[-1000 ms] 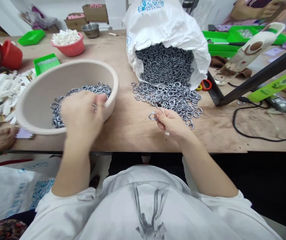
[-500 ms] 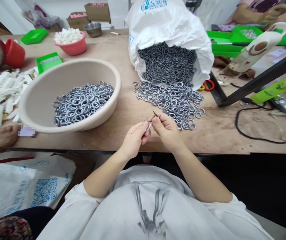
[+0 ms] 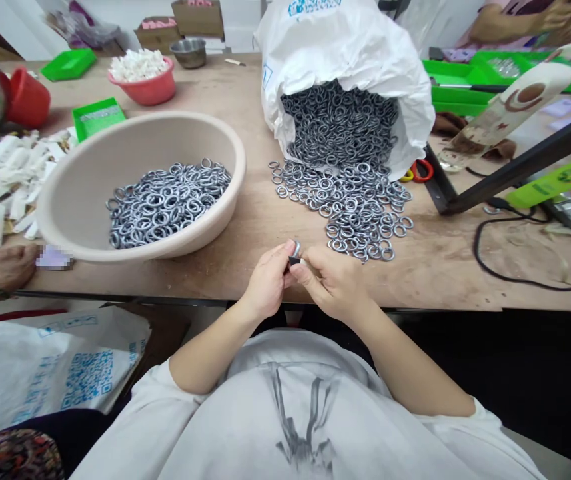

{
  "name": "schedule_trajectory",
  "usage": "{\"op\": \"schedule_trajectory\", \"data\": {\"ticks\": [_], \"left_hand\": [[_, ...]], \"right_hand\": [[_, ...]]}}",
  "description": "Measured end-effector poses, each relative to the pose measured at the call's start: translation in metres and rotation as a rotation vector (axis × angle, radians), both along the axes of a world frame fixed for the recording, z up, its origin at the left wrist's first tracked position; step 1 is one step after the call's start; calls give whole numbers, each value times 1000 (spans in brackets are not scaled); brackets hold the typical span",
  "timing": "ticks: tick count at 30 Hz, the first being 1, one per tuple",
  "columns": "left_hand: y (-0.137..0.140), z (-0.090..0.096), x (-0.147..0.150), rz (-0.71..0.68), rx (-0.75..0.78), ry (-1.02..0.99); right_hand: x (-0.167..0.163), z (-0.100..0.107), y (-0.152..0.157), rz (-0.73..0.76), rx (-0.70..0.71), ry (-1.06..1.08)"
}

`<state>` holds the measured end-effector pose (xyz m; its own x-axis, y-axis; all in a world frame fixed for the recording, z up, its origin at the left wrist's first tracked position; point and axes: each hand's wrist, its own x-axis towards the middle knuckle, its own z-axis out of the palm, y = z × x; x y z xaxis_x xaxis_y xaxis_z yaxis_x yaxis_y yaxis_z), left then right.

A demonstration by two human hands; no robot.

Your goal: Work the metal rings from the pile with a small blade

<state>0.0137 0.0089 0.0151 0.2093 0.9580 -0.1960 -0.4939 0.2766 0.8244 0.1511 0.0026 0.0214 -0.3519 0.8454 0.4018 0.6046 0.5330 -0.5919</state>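
Observation:
In front of my body, my left hand (image 3: 268, 280) is closed, pinching a grey ring (image 3: 296, 248) between thumb and fingers. My right hand (image 3: 335, 280) is closed on a small dark blade (image 3: 294, 261), whose handle is mostly hidden in the fingers. The blade lies across the lower side of the ring; whether it touches the ring I cannot tell. Just beyond my hands, a pile of loose grey rings (image 3: 355, 223) spills from a white sack (image 3: 340, 53). To the left, a beige basin (image 3: 70, 200) holds many more rings.
White plastic pieces (image 3: 0, 180) lie heaped at the left, near another person's hand (image 3: 2, 267). Behind stand a red bowl (image 3: 150, 92), green trays (image 3: 96, 120) and a metal bowl (image 3: 190, 55). A black metal frame (image 3: 520, 163), bottle (image 3: 515, 107) and cable (image 3: 480, 250) occupy the right side.
My right hand has turned and moved slightly left, bringing the blade from pointing up and away to lying by the ring. My left hand still holds the ring.

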Motion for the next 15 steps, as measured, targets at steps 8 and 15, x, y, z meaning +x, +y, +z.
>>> {"op": "schedule_trajectory", "data": {"ticks": [8,15], "left_hand": [[-6,-7,-12,-188,58,52],[2,-15,-31,-83,-51,24]], "right_hand": [[16,-11,48,-300,-172,100],[14,-2,132,-438,-200,-647]]}}
